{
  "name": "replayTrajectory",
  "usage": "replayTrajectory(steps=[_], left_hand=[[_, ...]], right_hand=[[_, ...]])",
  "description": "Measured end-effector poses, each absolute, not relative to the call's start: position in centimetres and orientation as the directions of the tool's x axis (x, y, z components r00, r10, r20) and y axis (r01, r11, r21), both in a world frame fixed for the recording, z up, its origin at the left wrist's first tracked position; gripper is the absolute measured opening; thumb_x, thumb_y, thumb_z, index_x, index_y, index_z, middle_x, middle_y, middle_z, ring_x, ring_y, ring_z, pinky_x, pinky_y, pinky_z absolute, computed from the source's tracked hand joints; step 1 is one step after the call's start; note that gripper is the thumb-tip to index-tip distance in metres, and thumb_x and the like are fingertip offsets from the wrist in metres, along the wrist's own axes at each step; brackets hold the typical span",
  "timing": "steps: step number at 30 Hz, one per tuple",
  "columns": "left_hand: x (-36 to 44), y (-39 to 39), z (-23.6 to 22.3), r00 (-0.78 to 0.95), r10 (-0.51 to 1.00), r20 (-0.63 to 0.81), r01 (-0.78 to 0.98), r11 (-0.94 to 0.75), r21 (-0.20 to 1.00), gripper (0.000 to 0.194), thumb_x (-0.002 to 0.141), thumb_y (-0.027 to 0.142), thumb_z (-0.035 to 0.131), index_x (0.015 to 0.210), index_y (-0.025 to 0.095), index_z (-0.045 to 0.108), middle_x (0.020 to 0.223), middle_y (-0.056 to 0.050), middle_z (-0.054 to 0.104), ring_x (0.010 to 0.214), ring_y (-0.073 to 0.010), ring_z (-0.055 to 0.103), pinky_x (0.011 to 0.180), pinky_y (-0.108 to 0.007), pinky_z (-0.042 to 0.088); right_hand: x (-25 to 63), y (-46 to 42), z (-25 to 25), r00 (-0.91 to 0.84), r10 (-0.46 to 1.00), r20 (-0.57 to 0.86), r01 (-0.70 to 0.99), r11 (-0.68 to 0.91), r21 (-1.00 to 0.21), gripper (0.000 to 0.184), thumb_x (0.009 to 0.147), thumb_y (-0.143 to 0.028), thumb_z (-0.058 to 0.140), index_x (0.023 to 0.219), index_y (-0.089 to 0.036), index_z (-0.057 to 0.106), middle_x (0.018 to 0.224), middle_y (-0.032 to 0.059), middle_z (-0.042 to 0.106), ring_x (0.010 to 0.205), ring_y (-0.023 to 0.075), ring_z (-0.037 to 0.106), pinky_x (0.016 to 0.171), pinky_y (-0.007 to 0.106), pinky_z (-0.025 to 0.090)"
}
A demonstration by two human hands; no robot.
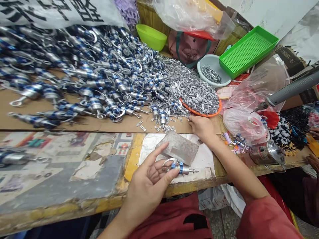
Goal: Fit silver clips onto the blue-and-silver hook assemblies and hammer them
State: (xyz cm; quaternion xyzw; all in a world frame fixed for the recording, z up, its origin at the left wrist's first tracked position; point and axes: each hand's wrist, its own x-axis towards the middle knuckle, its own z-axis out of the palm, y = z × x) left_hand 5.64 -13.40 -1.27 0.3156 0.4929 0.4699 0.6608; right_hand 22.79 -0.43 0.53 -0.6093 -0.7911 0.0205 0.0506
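Observation:
My left hand (152,181) holds a small silver-and-blue metal cylinder assembly (183,168) between thumb and fingers. It has a curved wire arm on one side and a thin rod ending in an eyelet. Just behind it, a grey rectangular block (178,148) lies on a white sheet (206,159). My right hand (202,127) reaches to the front of a heap of small perforated metal plates (196,93). Its fingertips are pinched together; what they hold, if anything, is too small to make out. Two similar assemblies (162,118) stand near the loose plates.
A large pile of the same assemblies (99,73) covers the back left. An orange-rimmed tray (220,108), a pale bowl (228,81) and a green basket (249,53) stand at right. An electric screwdriver (289,91) hangs over a metal mug (264,154). Another person's hand (314,162) shows far right.

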Motion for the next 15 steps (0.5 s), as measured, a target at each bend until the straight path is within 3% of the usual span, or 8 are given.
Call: replayTrajectory(steps=[5,9,13,15], left_hand=[[5.7,-12.9,-1.4,0.152,0.922,-0.356,-0.347,0.387,0.854,0.081,0.067,0.027,0.073,0.136,0.018,0.032,0.075,-0.002,0.068,0.071,-0.0149,0.066,0.068,-0.025,0.055],[5.7,-12.5,-1.4,0.133,0.925,-0.357,-0.359,0.381,0.852,0.085,0.064,0.025,0.074,0.136,0.017,0.03,0.071,0.0,0.067,0.068,-0.014,0.066,0.067,-0.024,0.055],[5.7,-12.3,-0.8,0.09,0.924,-0.373,-0.35,0.38,0.856,0.085,0.061,0.021,0.076,0.134,0.017,0.033,0.067,0.003,0.066,0.065,-0.0105,0.063,0.069,-0.021,0.052],[5.7,-12.3,-0.6,0.099,0.921,-0.376,-0.357,0.386,0.851,0.085,0.061,0.02,0.075,0.135,0.017,0.033,0.067,0.003,0.066,0.064,-0.0108,0.063,0.068,-0.022,0.052]], right_hand=[[21.4,1.4,-0.4,-0.238,0.97,0.041,0.967,0.24,-0.086,0.033,0.075,0.005,0.044,0.101,-0.009,0.058,0.094,0.0183,0.065,0.087,0.0272,0.062,0.073,0.038,0.047],[22.7,0.3,1.3,-0.278,0.96,0.021,0.941,0.277,-0.196,0.023,0.078,-0.006,0.052,0.097,-0.014,0.062,0.094,0.0087,0.066,0.084,0.0183,0.062,0.074,0.03,0.049],[23.6,-3.7,3.8,-0.499,0.867,0.022,0.698,0.416,-0.582,0.011,0.083,-0.015,0.056,0.087,-0.015,0.065,0.08,0.0018,0.067,0.07,0.0111,0.062,0.064,0.022,0.05],[23.3,-5.8,4.6,-0.638,0.769,0.043,0.53,0.48,-0.699,0.012,0.084,-0.012,0.054,0.082,-0.015,0.066,0.077,0.002,0.066,0.072,0.0112,0.061,0.066,0.023,0.049]])
